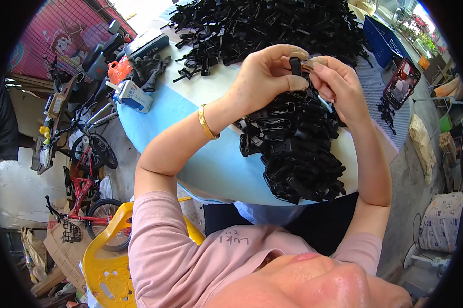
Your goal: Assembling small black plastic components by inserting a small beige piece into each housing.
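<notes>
My left hand (260, 77) is closed, with a small black plastic piece (295, 65) between thumb and fingers. Close against it, my right hand (342, 87) pinches with thumb and forefinger; whatever is in that pinch is too small to make out. Beige coverings wrap several fingertips. Under my hands, a heap of black buckle-like pieces (298, 149), some with thin metal frames, reaches down to the table's near edge. A larger pile of similar black parts (272, 31) covers the far side of the table (190, 169).
A phone (402, 82) stands at the right, beside a blue basket (383, 41). On the left of the table are a carton (134, 96), dark gloves (150, 72) and a dark box (146, 46). A yellow chair (100, 256) and a red bicycle (80, 197) are at lower left.
</notes>
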Tool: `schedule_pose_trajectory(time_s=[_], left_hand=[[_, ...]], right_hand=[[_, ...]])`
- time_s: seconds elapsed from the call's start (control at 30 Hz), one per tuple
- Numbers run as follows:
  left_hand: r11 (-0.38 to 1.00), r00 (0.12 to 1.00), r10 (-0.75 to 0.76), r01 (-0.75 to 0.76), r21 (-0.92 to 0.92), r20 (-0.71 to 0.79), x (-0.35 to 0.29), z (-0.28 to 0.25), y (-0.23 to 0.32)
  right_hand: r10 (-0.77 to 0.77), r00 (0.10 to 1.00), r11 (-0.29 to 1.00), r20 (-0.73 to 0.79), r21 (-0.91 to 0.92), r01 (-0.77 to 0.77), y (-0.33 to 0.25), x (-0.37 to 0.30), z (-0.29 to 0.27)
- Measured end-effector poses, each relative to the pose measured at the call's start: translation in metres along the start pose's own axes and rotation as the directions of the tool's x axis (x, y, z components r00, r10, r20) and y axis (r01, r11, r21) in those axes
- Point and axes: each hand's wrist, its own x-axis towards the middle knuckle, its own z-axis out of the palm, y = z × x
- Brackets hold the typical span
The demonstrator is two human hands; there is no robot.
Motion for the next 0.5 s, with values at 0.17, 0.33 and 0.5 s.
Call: schedule_pose_trajectory(time_s=[0.17, 0.33, 0.5], left_hand=[[0.997, 0.999, 0.035, -0.033, 0.064, -0.035, 0.000, -0.003, -0.002], [0.974, 0.995, 0.061, -0.041, 0.221, -0.083, -0.004, -0.002, 0.004], [0.950, 0.992, 0.077, -0.042, 0.308, -0.101, -0.006, 0.004, 0.011]], right_hand=[[-0.023, 1.000, 0.970, -0.016, -0.241, 0.018, 0.006, -0.001, 0.009], [-0.054, 0.998, 0.945, -0.042, -0.324, 0.038, 0.003, -0.005, 0.016], [-0.150, 0.988, 0.897, -0.047, -0.427, 0.116, 0.004, -0.010, 0.020]])
